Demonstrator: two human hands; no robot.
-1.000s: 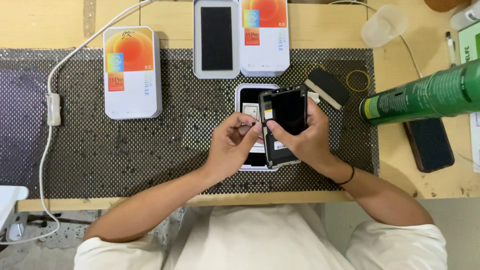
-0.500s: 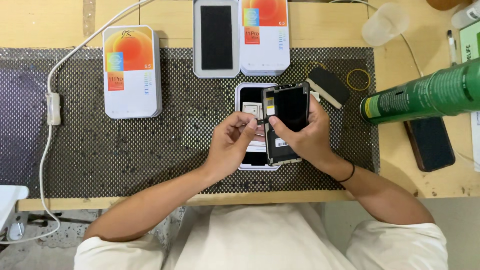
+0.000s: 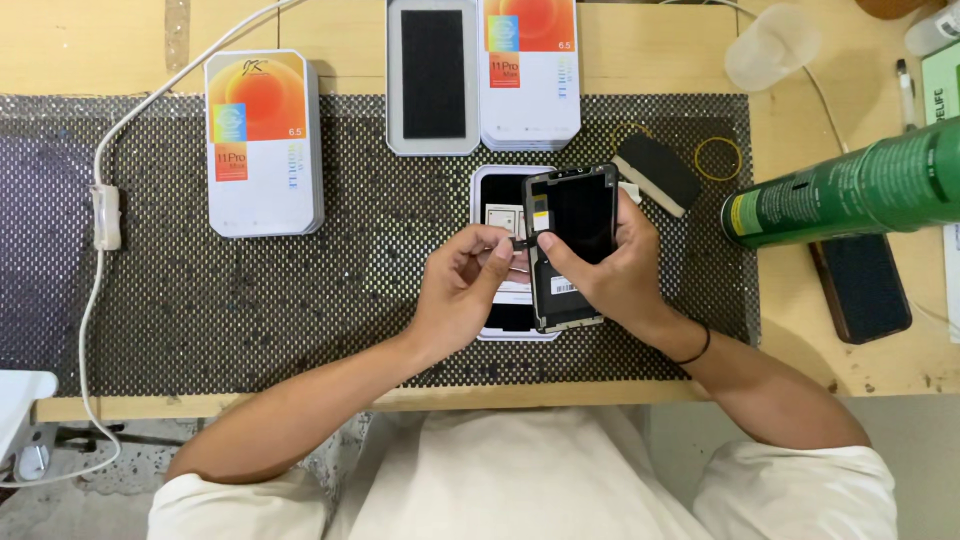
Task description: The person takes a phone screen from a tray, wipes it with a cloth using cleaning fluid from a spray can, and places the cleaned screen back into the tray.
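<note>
Black screen panel [image 3: 572,245] gripped in my right hand [image 3: 610,280] above its open tray [image 3: 487,185] — left hand [image 3: 462,290] pinching its flex tab [image 3: 519,243]; unpacked, not yet fitted.

screen panel [image 3: 572,245] in right hand [image 3: 610,275] above open tray [image 3: 500,200], boxed screen [image 3: 263,143] far left, can [image 3: 850,190] right

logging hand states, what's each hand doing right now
left hand: fingertips pinched on a small thin part at the panel's edge.
right hand: closed, holding the black rectangular phone screen panel.
</note>
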